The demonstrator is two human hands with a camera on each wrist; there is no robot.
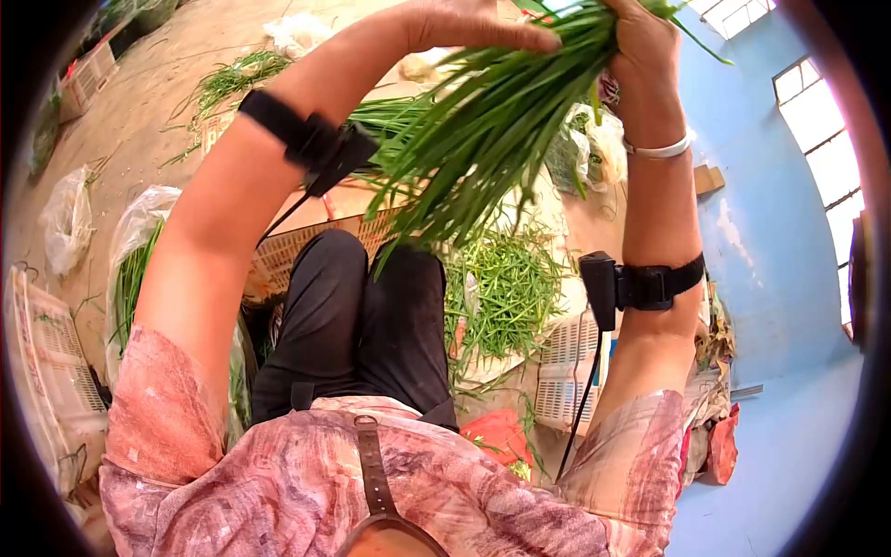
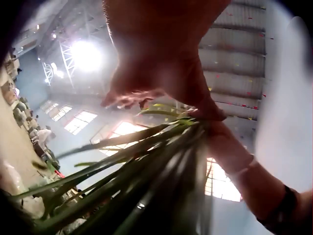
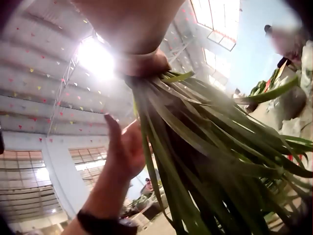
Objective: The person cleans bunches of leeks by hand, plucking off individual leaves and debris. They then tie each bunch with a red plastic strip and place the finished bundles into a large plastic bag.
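Note:
A bunch of garlic chives (image 1: 506, 121) with long flat green leaves hangs in front of me, raised above my knees. My right hand (image 1: 647, 42) grips it near its gathered end, and the leaves fan down and to the left. Beside the bunch is my left hand (image 1: 473, 26), its thumb stretched out over the leaves in the head view. The right wrist view shows that left hand (image 3: 129, 147) next to the leaves with its thumb raised and apart. In the left wrist view its fingers reach out above the chives (image 2: 161, 147).
Below lies a heap of loose green stalks (image 1: 506, 292) near a plastic crate (image 1: 566, 367). More chives (image 1: 390, 125) lie behind the bunch. A clear bag of greens (image 1: 139, 251) and another crate (image 1: 56, 353) stand at left. A blue wall (image 1: 742, 213) rises at right.

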